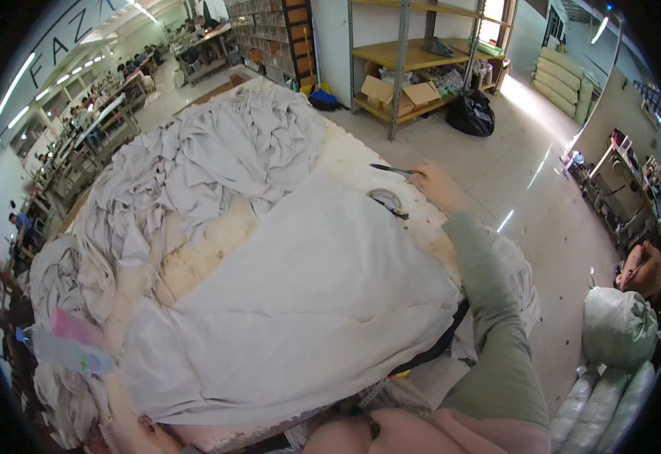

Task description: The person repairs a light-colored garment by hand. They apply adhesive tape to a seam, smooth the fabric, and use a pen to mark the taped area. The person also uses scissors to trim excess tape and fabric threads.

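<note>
Right hand (pixel 438 188): fingers closed on one end of a dark pointed tool (pixel 389 169) over the far right of the table (pixel 352 160), beside a ring-shaped roll (pixel 386 198). Left hand (pixel 158 435): at the near left edge of the pale cloth (pixel 293 295); cannot tell whether it pinches. Cloth lies spread mid-table, lightly creased, right of the crumpled heap (pixel 209 151). Handling, as judged: lift tool clear of roll, keep point off cloth; left hand should steady the edge without dragging, lest folds form.
</note>
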`<action>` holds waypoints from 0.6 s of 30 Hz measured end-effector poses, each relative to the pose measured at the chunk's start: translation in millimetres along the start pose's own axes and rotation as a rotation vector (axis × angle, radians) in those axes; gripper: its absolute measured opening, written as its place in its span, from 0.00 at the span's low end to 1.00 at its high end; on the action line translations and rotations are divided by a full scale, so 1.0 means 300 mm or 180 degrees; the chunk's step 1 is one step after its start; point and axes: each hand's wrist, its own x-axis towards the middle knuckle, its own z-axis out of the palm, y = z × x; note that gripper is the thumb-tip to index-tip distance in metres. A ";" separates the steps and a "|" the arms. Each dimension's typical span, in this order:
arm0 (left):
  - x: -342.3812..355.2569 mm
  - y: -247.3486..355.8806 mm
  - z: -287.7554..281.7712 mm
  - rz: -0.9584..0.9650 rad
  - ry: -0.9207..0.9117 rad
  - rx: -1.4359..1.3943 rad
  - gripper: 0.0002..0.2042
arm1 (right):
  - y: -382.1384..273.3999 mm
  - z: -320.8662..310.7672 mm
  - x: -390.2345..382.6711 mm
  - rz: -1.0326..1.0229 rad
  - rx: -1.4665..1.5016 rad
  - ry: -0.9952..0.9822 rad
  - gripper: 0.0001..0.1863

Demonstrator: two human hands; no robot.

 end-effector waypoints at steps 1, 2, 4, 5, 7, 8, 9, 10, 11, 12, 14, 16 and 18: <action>-0.009 0.001 0.002 -0.0015 0.0230 -0.0074 0.06 | -0.020 -0.059 -0.045 0.0335 0.0535 -0.0175 0.13; -0.018 0.007 0.005 -0.0002 0.0042 0.0037 0.06 | -0.038 -0.109 -0.088 0.0760 0.1020 -0.0365 0.13; -0.032 0.030 0.010 0.0200 -0.0204 0.0247 0.08 | -0.067 -0.164 -0.157 0.0663 0.0562 -0.0830 0.12; -0.037 0.044 0.014 0.0114 -0.0258 0.0310 0.07 | -0.078 -0.165 -0.178 0.0566 0.0360 -0.0997 0.12; -0.040 0.070 0.022 0.0248 -0.0126 0.0343 0.06 | -0.095 -0.107 -0.186 0.0520 0.0172 -0.0749 0.11; -0.040 0.080 0.027 0.0373 -0.0141 0.0409 0.05 | -0.100 -0.062 -0.182 0.0383 0.0143 -0.0579 0.11; -0.040 0.088 0.029 0.0249 -0.0087 0.0295 0.05 | -0.103 -0.013 -0.167 0.0196 -0.0019 -0.0311 0.11; -0.040 0.095 0.031 0.0192 -0.0106 0.0238 0.04 | -0.104 0.040 -0.137 -0.0086 -0.0112 -0.0013 0.10; -0.040 0.100 0.032 0.0127 -0.0071 0.0226 0.04 | -0.105 0.085 -0.107 -0.0291 -0.0229 0.0265 0.10; -0.040 0.103 0.032 -0.0045 -0.0174 0.0009 0.04 | -0.103 0.119 -0.077 -0.0312 -0.0136 0.0283 0.11; -0.044 0.107 0.028 -0.0404 -0.0269 -0.0436 0.04 | -0.105 0.173 -0.006 -0.0217 -0.0012 0.0272 0.11; -0.046 0.106 0.022 -0.0337 -0.0132 -0.0328 0.04 | -0.113 0.213 0.077 -0.0089 0.0064 0.0100 0.12; -0.045 0.103 0.014 -0.0292 -0.0186 -0.0278 0.04 | -0.127 0.250 0.159 0.0004 0.0065 -0.0019 0.15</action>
